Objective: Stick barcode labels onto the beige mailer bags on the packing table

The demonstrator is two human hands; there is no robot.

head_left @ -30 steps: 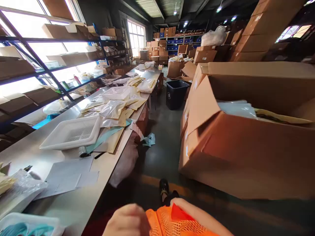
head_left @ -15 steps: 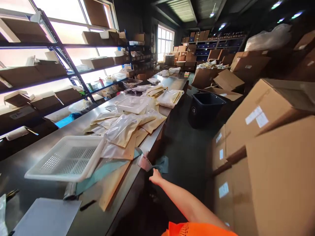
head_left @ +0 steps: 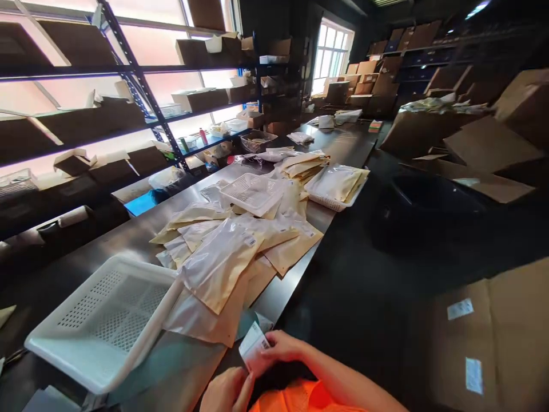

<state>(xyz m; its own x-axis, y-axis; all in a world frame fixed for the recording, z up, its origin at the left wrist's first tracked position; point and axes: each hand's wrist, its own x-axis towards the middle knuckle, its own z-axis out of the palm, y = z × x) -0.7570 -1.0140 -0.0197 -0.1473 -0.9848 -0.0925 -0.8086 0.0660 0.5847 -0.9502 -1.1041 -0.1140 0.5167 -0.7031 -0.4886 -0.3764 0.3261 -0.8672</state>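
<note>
In front of my body, at the table's near edge, a small white printed label (head_left: pixel 254 347) is held up. My right hand (head_left: pixel 281 349) pinches it by the right side, thumb across its face. My left hand (head_left: pixel 226 391) is closed at its lower corner, fingers partly cut off by the frame's bottom. Close by on the metal table (head_left: pixel 295 281) lies a heap of clear plastic bags with tan card (head_left: pixel 218 257). A teal sheet (head_left: pixel 171 366) lies partly beneath them.
A white perforated basket (head_left: pixel 107 320) stands at the left; a smaller white basket (head_left: pixel 253 191) rests on the bags. Another basket with bags (head_left: pixel 337 186) sits at the table edge. Cardboard boxes (head_left: pixel 514 332) stack on the right, a dark bin (head_left: pixel 433 200) beyond them. Shelves (head_left: pixel 141 74) line the window.
My right hand has drawn back from beyond the table edge to my body with the label. My left hand has come into view at the label. The view has turned right and downward.
</note>
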